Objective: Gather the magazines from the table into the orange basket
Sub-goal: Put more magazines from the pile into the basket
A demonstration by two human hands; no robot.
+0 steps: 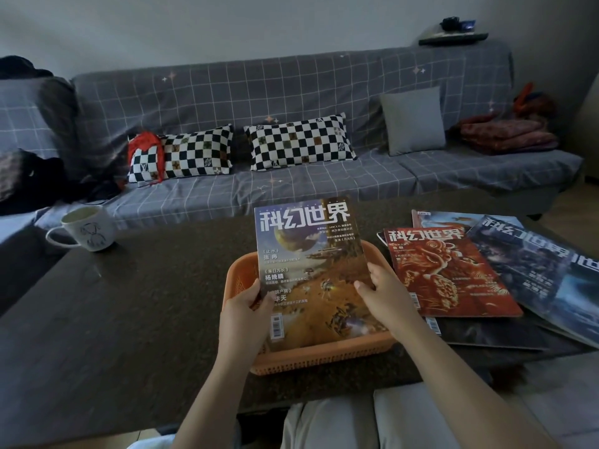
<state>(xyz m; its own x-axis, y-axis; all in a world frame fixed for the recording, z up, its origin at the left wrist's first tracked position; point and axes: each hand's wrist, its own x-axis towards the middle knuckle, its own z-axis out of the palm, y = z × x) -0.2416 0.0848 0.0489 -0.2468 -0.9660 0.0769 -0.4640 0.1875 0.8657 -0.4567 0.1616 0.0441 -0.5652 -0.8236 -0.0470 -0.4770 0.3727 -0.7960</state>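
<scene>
A magazine with a planet and orange landscape on its cover point(311, 260) is held tilted over the orange basket point(321, 356), its lower end inside the basket. My left hand point(246, 303) grips its left edge and my right hand point(384, 293) grips its right edge. To the right of the basket, several more magazines lie overlapping on the dark table: a red-covered one point(450, 273) on top, a dark blue one point(531, 264) beside it, and others partly hidden beneath them.
A white mug point(89, 230) stands at the table's far left. Behind the table runs a grey checked sofa point(291, 92) with two chequered pillows point(299, 142) and a grey cushion point(413, 119). My knees point(340, 422) are at the table's near edge.
</scene>
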